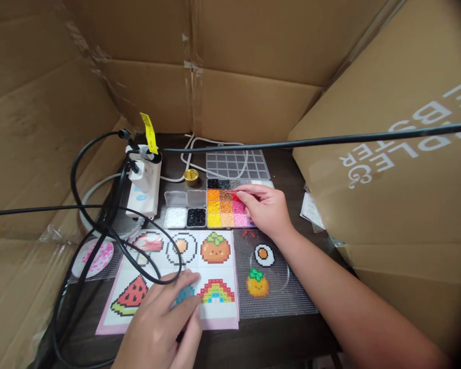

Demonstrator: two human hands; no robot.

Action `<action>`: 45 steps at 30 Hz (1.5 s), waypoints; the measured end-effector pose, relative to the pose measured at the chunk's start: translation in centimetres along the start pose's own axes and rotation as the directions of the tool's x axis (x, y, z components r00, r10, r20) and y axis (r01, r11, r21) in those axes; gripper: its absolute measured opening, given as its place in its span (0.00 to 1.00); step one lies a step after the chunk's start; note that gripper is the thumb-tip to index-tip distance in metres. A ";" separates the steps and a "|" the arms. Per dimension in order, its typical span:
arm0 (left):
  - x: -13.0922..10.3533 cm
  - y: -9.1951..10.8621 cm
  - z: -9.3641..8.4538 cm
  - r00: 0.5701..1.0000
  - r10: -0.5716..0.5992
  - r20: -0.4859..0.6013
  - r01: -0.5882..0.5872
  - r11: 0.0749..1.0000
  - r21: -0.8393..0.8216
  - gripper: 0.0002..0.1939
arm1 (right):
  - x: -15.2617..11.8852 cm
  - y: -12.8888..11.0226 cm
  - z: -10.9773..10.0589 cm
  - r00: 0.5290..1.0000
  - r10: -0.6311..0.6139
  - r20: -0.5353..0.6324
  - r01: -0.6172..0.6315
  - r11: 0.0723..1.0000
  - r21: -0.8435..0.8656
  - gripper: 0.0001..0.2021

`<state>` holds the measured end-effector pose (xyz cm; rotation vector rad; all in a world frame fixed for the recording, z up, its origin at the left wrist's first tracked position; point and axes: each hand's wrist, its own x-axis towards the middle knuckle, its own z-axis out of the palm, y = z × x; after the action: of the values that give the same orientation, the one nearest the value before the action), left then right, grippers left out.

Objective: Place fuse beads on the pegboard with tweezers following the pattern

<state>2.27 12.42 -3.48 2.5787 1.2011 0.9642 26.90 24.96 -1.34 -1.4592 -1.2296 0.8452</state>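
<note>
My right hand [263, 207] pinches a thin pair of tweezers [255, 192], its tips over the brown and orange compartments of the bead box [226, 220]. The hand covers part of the box's right side. On the printed pattern sheet [218, 320] rests my left hand [167, 312], fingers stretched out beside the rainbow pattern [216, 291] and partly over a blue one. To the right lies a clear pegboard [303, 302] bearing a bead fried egg [264, 255], an orange bead persimmon [257, 283] and a small red row of beads [248, 233].
Small boxes of white beads [175, 218] and black beads [196, 217] sit left of the bead box. Behind are a gold tin [191, 177] and a clear lid [238, 163]. A power strip [144, 197] and black cables [115, 236] crowd the left. Cardboard walls [253, 97] surround the table.
</note>
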 end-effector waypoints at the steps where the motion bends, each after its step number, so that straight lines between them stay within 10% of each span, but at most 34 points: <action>1: 0.0 0.0 0.0 1.000 -0.003 -0.001 0.003 1.000 0.000 0.11 | 0.0 0.1 0.0 1.000 -0.027 -0.004 0.027 1.000 -0.016 0.07; 45: -0.2 0.3 0.1 0.997 -0.060 0.051 0.064 0.995 -0.074 0.11 | -0.7 -1.0 -0.7 0.998 -0.043 -0.055 0.045 0.998 0.038 0.06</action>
<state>2.39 12.10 -3.51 2.4765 1.2011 0.9109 27.12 24.12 -0.30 -1.4102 -1.1944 0.7908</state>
